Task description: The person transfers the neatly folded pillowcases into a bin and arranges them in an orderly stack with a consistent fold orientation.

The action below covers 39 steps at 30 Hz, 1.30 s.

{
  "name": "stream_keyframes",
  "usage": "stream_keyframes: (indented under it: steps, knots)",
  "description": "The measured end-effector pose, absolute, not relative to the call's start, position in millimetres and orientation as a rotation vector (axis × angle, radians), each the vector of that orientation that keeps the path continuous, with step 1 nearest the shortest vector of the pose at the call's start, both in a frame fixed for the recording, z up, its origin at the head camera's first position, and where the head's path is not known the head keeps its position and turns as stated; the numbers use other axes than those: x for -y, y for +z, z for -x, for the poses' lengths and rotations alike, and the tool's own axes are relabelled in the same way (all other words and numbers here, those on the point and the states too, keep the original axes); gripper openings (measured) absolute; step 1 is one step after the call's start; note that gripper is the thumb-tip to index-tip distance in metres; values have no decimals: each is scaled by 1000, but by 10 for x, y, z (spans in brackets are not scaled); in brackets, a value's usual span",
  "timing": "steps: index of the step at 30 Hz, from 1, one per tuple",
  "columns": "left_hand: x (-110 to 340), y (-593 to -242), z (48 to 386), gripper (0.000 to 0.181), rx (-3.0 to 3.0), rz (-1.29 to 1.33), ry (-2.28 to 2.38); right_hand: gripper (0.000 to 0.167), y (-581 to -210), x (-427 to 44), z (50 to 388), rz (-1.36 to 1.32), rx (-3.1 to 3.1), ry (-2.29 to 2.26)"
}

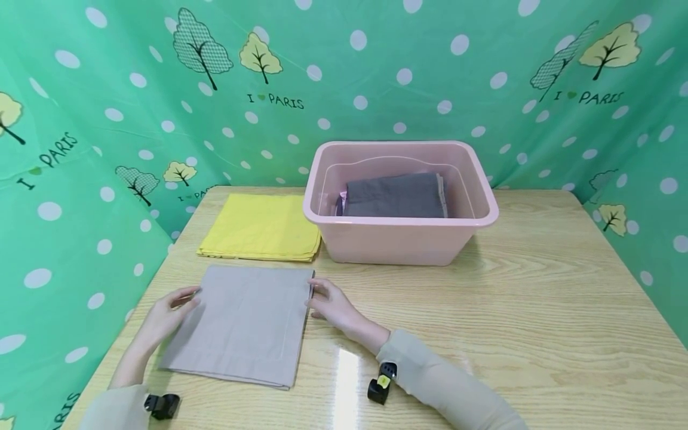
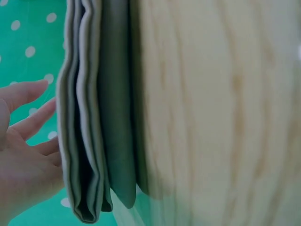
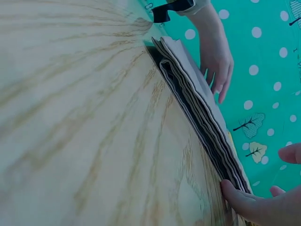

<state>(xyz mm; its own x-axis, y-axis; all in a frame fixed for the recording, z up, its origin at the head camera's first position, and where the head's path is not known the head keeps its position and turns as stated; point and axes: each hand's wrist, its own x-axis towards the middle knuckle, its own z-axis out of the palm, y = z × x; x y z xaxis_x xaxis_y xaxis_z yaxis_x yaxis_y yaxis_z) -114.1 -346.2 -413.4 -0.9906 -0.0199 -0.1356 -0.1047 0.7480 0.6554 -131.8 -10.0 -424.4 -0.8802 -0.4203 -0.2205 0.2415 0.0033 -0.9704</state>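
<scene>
A grey folded cloth [image 1: 242, 322] lies flat on the wooden table at the left front, its layered edges [image 3: 197, 108] showing in the right wrist view. My left hand [image 1: 166, 313] is at the cloth's left edge with fingers loosely bent and apart; in the left wrist view the left hand [image 2: 33, 146] is partly behind the layers. At the right edge, near the far corner, is my right hand [image 1: 334, 304], fingers spread. One digit of that right hand [image 3: 268, 205] touches the layered side in the right wrist view. Neither hand visibly grips the cloth.
Behind the grey cloth lies a folded yellow cloth [image 1: 263, 227]. To its right stands a pink plastic tub [image 1: 398, 242] with a dark grey folded cloth [image 1: 395, 196] inside. A green dotted curtain [image 1: 376, 65] surrounds the table [image 1: 510, 334] at the back and sides.
</scene>
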Motion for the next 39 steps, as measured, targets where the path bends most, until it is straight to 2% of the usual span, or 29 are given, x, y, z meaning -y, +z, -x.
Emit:
stream_keyframes:
  steps: [14,39]
  knots:
    - [3415,-4133,1154,53,-2758,116,1082,53,-4278,99,1274,9,-1537,-2048]
    - [3396,-4120,1117,48,-2714,23,1079,53,-4379,239,1244,31,-1520,-1934]
